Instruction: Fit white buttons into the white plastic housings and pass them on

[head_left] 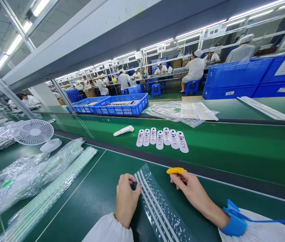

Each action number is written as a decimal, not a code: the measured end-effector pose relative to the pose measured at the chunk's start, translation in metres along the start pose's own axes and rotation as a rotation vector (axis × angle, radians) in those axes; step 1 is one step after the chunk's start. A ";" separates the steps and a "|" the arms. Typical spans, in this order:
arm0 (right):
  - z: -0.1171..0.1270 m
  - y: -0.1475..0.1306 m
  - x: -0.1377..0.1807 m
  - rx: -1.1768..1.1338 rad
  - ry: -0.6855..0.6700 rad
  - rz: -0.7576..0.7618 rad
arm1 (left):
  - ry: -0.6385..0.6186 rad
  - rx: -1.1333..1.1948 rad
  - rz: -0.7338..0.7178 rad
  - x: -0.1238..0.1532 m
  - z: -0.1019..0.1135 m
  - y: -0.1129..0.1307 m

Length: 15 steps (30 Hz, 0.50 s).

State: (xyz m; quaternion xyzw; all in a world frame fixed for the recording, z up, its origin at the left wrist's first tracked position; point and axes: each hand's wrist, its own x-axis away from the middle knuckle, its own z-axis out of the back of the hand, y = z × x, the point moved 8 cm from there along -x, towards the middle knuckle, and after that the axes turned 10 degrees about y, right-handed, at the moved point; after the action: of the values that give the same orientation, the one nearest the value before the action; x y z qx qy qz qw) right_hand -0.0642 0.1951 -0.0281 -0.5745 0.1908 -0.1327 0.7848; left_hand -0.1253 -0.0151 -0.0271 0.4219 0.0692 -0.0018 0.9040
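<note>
A clear plastic sheet with long white strips (157,208) lies slanted on the dark green table in front of me. My left hand (127,198) is closed at its upper left edge, with thumb and forefinger pinching there. To the right of the sheet, my right hand (191,190) is held just above the table, its thumb and fingers drawn together. A yellow finger cot (176,170) covers its forefinger. Whatever sits between those fingertips is too small to make out. Around the right wrist is a blue wrist strap (235,222) with a cord.
Several white oval panels (160,139) and a white handheld device (123,130) lie on the green conveyor (223,144). At left are a white fan (34,132) and bagged strips (54,188). Blue baskets (122,109) and plastic sheets (199,111) stand beyond. Co-workers sit farther back.
</note>
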 end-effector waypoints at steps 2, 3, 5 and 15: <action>-0.001 -0.004 0.003 0.036 -0.012 0.049 | -0.041 0.175 0.050 0.009 -0.004 0.001; -0.001 -0.008 0.006 0.053 -0.018 0.074 | -0.061 0.256 0.088 0.013 -0.006 0.000; -0.003 -0.017 0.013 0.077 -0.036 0.132 | -0.086 0.395 0.177 0.020 -0.009 -0.002; -0.023 -0.060 0.045 0.293 -0.175 0.463 | -0.284 0.779 0.533 0.047 -0.021 -0.001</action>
State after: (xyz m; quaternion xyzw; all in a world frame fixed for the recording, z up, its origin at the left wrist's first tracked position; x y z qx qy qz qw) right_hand -0.0341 0.1378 0.0157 -0.4053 0.2273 0.0739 0.8824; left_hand -0.0811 0.0027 -0.0476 0.7273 -0.1709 0.1465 0.6483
